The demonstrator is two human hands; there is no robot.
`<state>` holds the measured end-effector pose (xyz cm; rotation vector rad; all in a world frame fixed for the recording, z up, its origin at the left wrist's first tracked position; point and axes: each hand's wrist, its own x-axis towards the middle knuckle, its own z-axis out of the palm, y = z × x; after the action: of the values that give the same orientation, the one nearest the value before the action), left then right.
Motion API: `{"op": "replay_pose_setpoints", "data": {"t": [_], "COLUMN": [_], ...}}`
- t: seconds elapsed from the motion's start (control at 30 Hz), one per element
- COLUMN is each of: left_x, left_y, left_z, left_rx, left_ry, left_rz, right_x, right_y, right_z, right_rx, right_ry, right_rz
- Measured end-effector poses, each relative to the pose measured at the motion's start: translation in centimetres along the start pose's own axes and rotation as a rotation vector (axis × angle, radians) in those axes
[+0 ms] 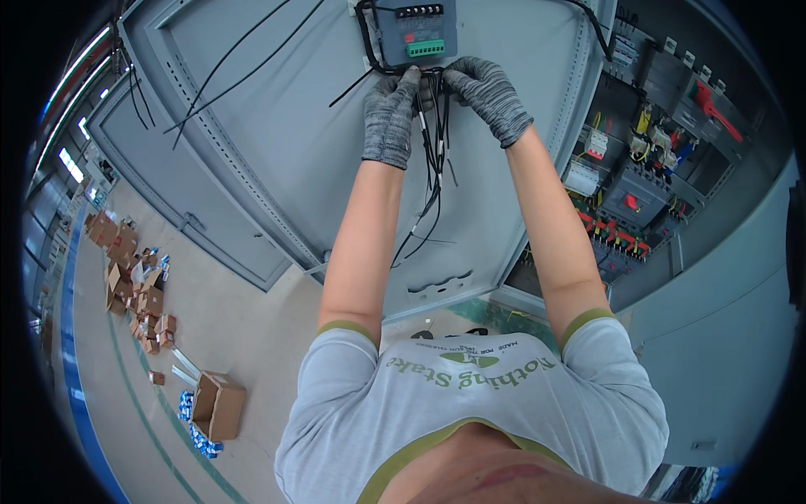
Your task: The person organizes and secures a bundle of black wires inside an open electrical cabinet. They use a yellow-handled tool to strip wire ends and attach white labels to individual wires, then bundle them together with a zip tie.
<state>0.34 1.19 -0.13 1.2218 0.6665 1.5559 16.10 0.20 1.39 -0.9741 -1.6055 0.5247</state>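
Both my hands wear grey knitted gloves and are raised to the inside of a grey cabinet door. A bundle of thin black wires hangs down between them, its loose ends spreading below. My left hand is closed at the left of the bundle's top, the thumb pressed on the wires. From the other side, my right hand pinches the same bundle. Just above my fingers sits a grey-blue control module with a green terminal block. A thicker black wire harness runs along its left and lower edges.
Long loose black wires cross the door's upper left. An open cabinet to the right holds breakers, a red handle and wiring. Another grey door stands at left. Cardboard boxes lie on the floor.
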Motion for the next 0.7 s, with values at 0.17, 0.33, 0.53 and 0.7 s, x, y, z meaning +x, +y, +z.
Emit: {"op": "replay_pose_setpoints", "data": {"t": [0.17, 0.33, 0.53, 0.7], "left_x": [-0.8, -1.0, -2.1, -2.4], "left_y": [-0.2, 0.1, -0.3, -0.3], "left_z": [0.3, 1.1, 0.2, 0.7], "left_rx": [-0.01, 0.021, -0.035, -0.014], "left_ry": [0.071, 0.146, 0.038, 0.103], "left_rz": [0.112, 0.156, 0.176, 0.249], "right_x": [-0.4, 0.6, 0.1, 0.7], "right_y": [-0.6, 1.2, 0.6, 0.9], "right_z": [-0.6, -0.1, -0.1, 0.5], "right_rx": [0.18, 0.331, 0.366, 0.426], "right_ry": [-0.119, -0.19, -0.138, -0.159], "right_rz": [0.161, 0.081, 0.124, 0.167]}}
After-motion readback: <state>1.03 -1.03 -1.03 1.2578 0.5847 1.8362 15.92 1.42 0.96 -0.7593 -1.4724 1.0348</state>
